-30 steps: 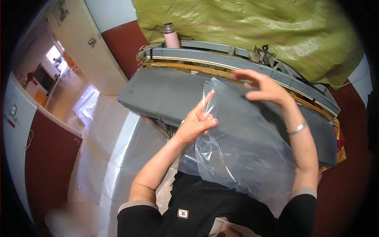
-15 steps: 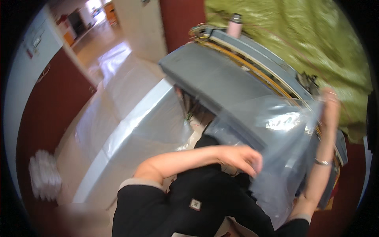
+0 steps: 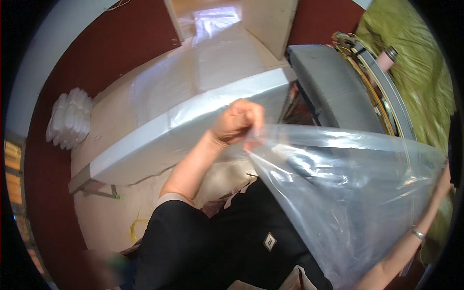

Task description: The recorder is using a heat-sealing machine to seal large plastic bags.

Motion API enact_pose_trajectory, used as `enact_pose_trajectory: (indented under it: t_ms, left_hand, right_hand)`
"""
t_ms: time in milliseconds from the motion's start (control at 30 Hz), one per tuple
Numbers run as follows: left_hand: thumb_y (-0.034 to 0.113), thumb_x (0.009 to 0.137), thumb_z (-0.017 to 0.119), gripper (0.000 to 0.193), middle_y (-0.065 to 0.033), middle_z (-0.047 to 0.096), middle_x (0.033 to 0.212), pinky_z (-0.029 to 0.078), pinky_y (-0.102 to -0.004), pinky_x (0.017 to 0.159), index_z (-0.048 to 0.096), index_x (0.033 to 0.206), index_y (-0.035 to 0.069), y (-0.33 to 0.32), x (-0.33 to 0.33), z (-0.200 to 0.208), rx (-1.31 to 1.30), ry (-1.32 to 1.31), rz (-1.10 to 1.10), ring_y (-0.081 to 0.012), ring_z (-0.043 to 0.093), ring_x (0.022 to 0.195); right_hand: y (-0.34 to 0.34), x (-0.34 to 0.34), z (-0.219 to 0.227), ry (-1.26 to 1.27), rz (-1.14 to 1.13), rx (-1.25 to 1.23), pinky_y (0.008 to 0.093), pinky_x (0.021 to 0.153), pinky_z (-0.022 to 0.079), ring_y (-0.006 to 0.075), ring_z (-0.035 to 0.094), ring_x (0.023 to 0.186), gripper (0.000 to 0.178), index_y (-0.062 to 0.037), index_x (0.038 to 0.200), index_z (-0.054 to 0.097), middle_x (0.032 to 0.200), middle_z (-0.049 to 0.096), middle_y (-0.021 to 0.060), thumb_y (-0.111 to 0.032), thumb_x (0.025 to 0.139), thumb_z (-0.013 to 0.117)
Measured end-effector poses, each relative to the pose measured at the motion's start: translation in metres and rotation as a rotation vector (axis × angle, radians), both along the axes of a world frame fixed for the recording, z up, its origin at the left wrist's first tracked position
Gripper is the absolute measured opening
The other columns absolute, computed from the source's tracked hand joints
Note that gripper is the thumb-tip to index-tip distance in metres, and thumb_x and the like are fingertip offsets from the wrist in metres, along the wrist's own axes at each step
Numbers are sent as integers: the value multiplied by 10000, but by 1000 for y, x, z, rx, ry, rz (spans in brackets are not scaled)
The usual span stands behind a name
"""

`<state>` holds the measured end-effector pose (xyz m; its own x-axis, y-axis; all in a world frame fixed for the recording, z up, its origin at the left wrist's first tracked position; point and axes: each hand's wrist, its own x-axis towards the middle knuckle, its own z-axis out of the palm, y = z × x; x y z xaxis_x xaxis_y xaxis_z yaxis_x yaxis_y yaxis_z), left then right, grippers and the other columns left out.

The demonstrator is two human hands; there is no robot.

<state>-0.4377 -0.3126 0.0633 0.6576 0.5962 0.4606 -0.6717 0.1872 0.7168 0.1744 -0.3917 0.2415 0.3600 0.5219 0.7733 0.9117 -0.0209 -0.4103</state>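
A large clear plastic bag (image 3: 348, 188) is stretched between my two hands in front of my body, its upper edge running taut from left to right. My left hand (image 3: 239, 122) is closed in a pinch on its left corner, raised over the near side of a long bench. Far out at the right rim, my right hand (image 3: 445, 175) holds the other end, with its fingers partly lost in the dark edge of the picture. Through the bag part of a grey-topped machine (image 3: 333, 92) shows.
A long bench (image 3: 135, 137) covered in pale plastic lies ahead. Bundled white packs (image 3: 71, 118) sit at the left wall. On the machine's back stands a pink bottle (image 3: 386, 59), beside green sheeting (image 3: 411, 34). A yellow cord loop (image 3: 139, 229) lies lower left.
My left hand has risen and taken hold of the plastic bag's edge. My right hand has moved outward, spreading the bag wide. The view has turned to the left.
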Motion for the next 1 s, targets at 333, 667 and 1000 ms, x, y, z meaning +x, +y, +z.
enact_pose_trajectory:
  t_ms: [333,667,1000]
  left_hand:
    - [294,853,457,472,-203,435,1234,305,-356,977,426,1203,-21,-10,-254,-207,-82,2259,1741,-329,335,1207]
    - [42,770,518,81,-72,602,850,441,-324,674,594,775,16,-50,-383,-230,-467,1514,1755,-185,548,763]
    - [176,810,572,132,14,537,784,398,-217,693,547,876,64,31,-100,-83,-234,488,855,-77,493,732]
  right_hand:
    - [75,-126,-167,405,467,-322,160,548,265,23,348,612,181,-46,847,576,713,463,-59,-195,891,483]
    - [44,-66,-190,729,473,-222,155,473,212,5,295,547,158,-82,818,530,639,372,-85,-217,890,492]
    - [22,-189,-162,752,513,-467,167,530,290,20,359,603,203,-82,974,574,743,482,-60,-232,859,499]
